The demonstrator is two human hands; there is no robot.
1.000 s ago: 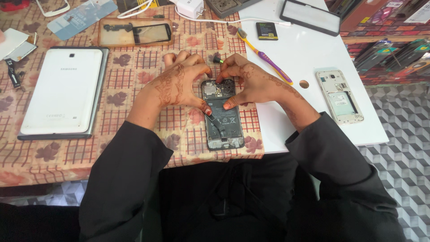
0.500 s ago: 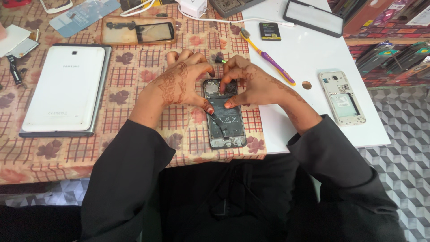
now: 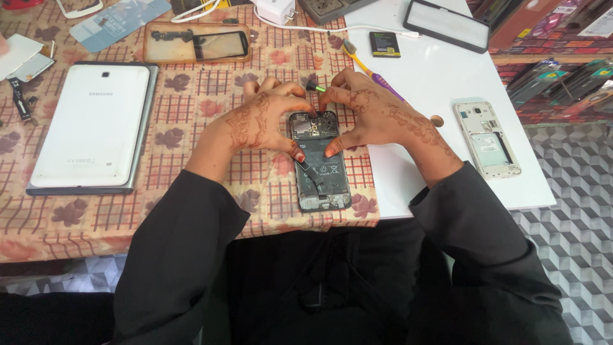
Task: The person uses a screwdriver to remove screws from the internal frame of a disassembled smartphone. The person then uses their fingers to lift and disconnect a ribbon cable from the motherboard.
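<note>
Your left hand (image 3: 265, 121) and right hand (image 3: 373, 118) both press on the upper end of the opened phone (image 3: 319, 163), which lies back-side up on the checked tablecloth (image 3: 191, 108) at the table's near edge. Each hand grips the phone's top, thumbs laid on its exposed inside (fingertips curl over the upper rim). A green-tipped tool (image 3: 314, 85) shows between your fingers; which hand holds it cannot be told. The white tablet (image 3: 89, 124) lies well to the left, a bare phone frame (image 3: 488, 137) to the right.

dark opened phone (image 3: 321, 167) between henna-patterned hands; checked, leaf-printed cloth (image 3: 191, 108) beneath; white tablet (image 3: 89, 128) left (grey-edged).
</note>
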